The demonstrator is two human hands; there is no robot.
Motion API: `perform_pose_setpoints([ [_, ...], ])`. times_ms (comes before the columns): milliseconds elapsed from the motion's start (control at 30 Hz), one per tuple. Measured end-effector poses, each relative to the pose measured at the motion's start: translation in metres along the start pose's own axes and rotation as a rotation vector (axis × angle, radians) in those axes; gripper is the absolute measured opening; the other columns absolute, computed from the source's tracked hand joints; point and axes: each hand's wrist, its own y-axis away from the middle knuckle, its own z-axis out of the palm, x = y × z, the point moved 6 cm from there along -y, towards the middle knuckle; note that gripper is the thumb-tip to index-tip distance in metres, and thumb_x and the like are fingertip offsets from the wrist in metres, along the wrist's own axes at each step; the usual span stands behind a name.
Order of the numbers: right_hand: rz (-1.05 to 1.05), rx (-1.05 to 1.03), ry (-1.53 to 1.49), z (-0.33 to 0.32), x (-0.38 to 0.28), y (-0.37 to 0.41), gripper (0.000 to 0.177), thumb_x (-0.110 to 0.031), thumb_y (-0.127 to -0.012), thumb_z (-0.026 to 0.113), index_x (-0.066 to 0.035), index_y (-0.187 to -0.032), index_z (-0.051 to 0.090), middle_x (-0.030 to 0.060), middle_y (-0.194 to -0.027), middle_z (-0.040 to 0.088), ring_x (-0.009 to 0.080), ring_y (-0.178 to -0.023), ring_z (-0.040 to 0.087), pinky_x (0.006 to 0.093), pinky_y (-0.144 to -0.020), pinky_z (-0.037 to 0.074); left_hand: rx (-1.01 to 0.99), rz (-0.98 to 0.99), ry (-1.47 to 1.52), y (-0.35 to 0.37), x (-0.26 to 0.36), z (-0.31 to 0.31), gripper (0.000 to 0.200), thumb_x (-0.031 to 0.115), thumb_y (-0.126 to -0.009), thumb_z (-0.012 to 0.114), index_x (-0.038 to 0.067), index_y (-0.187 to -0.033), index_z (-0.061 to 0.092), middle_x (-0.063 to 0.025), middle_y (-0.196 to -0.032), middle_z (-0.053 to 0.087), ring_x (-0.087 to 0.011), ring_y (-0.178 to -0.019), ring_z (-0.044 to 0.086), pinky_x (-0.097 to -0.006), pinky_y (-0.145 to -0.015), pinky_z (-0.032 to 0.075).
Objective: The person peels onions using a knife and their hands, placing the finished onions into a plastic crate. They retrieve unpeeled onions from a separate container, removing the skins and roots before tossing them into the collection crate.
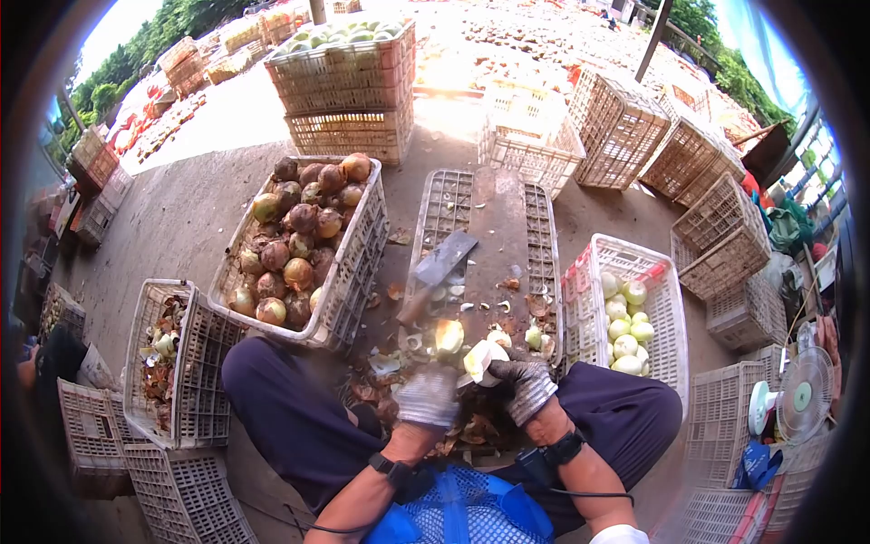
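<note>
My right hand, in a grey-and-white glove, is closed around a pale peeled onion (pixel 480 360) between my knees. That right hand (pixel 528 388) has dark fingertips at the onion's side. Just left of it, my gloved left hand (pixel 428 396) is smeared by motion, its fingers unclear. A partly peeled onion (pixel 449 335) sits above my hands at the board's near end. The cleaver (pixel 444 258) lies on the wooden board (pixel 498 218), its handle toward me. Onion skins (pixel 385 364) are scattered around my hands.
A crate (pixel 367 236) of unpeeled onions stands at left, and a crate (pixel 671 317) of peeled onions at right. Farther left is a crate of skins (pixel 195 363). Stacked crates (pixel 344 100) stand ahead, others along the right side near a fan (pixel 802 394).
</note>
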Motion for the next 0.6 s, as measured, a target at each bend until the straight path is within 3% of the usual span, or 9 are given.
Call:
perform_pose_setpoints([
  [100,0.036,-0.001,-0.028,-0.016,0.008,-0.007,0.04,0.002,-0.077,0.063,0.001,-0.116,0.055,0.0119,-0.103,0.064,0.0243,-0.092,0.064,0.0357,-0.085,0.053,-0.024,-0.003,-0.011,-0.001,-0.002,0.006,0.024,0.008,-0.07,0.058,0.006,-0.094,0.056,-0.015,-0.087,0.057,-0.0319,-0.077,0.057,-0.0425,-0.062,0.048],
  [167,0.103,0.046,0.023,-0.021,0.013,-0.003,0.029,0.001,-0.078,0.063,0.0,-0.106,0.058,0.0095,-0.093,0.064,0.0197,-0.079,0.063,0.0324,-0.071,0.053,-0.082,-0.064,-0.037,-0.002,-0.011,0.019,0.025,0.013,-0.069,0.061,0.006,-0.093,0.058,-0.0154,-0.083,0.059,-0.0325,-0.074,0.059,-0.043,-0.061,0.048],
  [233,0.13,0.064,0.144,-0.019,0.015,0.004,0.031,0.0,-0.077,0.063,0.0,-0.107,0.058,0.0097,-0.092,0.064,0.0207,-0.079,0.063,0.0336,-0.07,0.053,-0.185,-0.185,-0.06,-0.008,-0.029,0.04,0.027,0.022,-0.069,0.066,0.007,-0.09,0.061,-0.0163,-0.079,0.062,-0.0334,-0.072,0.061,-0.0435,-0.06,0.048],
  [300,0.124,0.046,0.338,-0.004,0.014,0.014,0.045,-0.001,-0.074,0.065,0.002,-0.117,0.054,0.0124,-0.102,0.064,0.0272,-0.092,0.063,0.0395,-0.081,0.054,-0.364,-0.285,0.007,-0.023,-0.025,0.008,0.026,0.024,-0.069,0.066,0.007,-0.088,0.064,-0.0169,-0.08,0.065,-0.032,-0.073,0.064,-0.0431,-0.06,0.05],
  [367,0.115,-0.032,0.274,0.014,0.012,0.016,0.051,0.0,-0.073,0.062,0.002,-0.122,0.049,0.0151,-0.105,0.063,0.0295,-0.095,0.062,0.0409,-0.08,0.054,-0.146,-0.279,0.033,-0.014,-0.035,0.016,0.024,0.022,-0.07,0.064,0.007,-0.089,0.064,-0.0164,-0.082,0.066,-0.0317,-0.074,0.065,-0.0431,-0.061,0.05],
  [467,0.13,-0.073,0.091,0.027,-0.006,0.017,0.056,0.002,-0.073,0.06,0.002,-0.127,0.045,0.0178,-0.111,0.06,0.0315,-0.097,0.062,0.0404,-0.084,0.053,-0.328,-0.489,-0.053,-0.012,-0.042,0.011,0.023,0.019,-0.071,0.063,0.006,-0.09,0.064,-0.015,-0.083,0.067,-0.0316,-0.076,0.065,-0.0418,-0.064,0.051],
  [567,0.037,-0.066,0.004,0.017,-0.014,0.015,0.054,0.002,-0.074,0.059,0.002,-0.126,0.046,0.0172,-0.11,0.06,0.0315,-0.096,0.062,0.0417,-0.085,0.052,-0.311,-0.645,0.246,-0.003,-0.041,-0.001,0.034,0.023,-0.07,0.07,0.004,-0.097,0.062,-0.0165,-0.086,0.066,-0.0341,-0.075,0.063,-0.0417,-0.065,0.049],
  [600,0.041,-0.075,0.022,0.005,-0.012,0.008,0.053,0.002,-0.074,0.058,0.002,-0.126,0.047,0.0168,-0.11,0.061,0.0309,-0.095,0.062,0.041,-0.083,0.052,-0.294,-0.62,0.186,-0.002,-0.04,0.001,0.035,0.025,-0.069,0.073,0.006,-0.097,0.063,-0.0152,-0.088,0.067,-0.0324,-0.076,0.064,-0.0396,-0.066,0.05],
])
